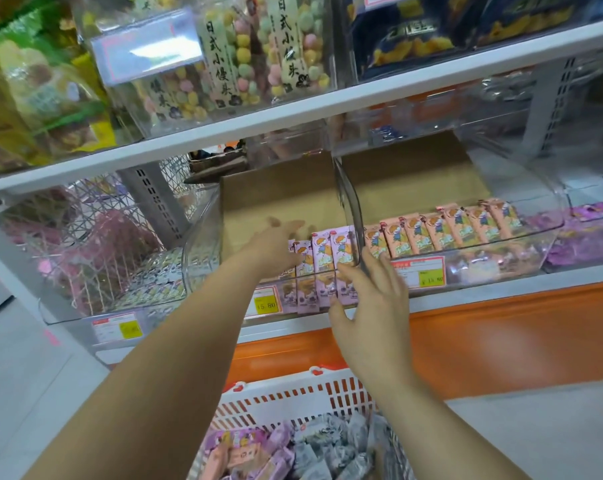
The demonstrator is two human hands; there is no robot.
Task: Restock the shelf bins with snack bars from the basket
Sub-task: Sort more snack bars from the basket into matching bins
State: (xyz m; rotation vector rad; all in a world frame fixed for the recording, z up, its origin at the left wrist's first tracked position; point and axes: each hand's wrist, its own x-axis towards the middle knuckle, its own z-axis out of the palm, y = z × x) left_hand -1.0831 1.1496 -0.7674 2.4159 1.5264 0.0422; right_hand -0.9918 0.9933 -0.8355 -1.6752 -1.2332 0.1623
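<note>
My left hand (279, 244) reaches inside the clear middle bin (203, 251), fingers straight, resting against the left end of a row of upright purple snack bars (331, 251). My right hand (369, 306) is spread open in front of that bin's front wall, fingertips near the divider, holding nothing. The neighbouring bin (549, 223) to the right holds a row of pink-orange snack bars (442, 226). Below, a white and red basket (293, 400) holds several purple and grey bar packs (293, 448).
Cardboard (279, 199) lines the back of both bins. A bin of small wrapped sweets (154, 285) stands to the left, purple packs (584, 237) at far right. The upper shelf (293, 123) overhangs with candy bags. An orange panel (501, 337) runs below the bins.
</note>
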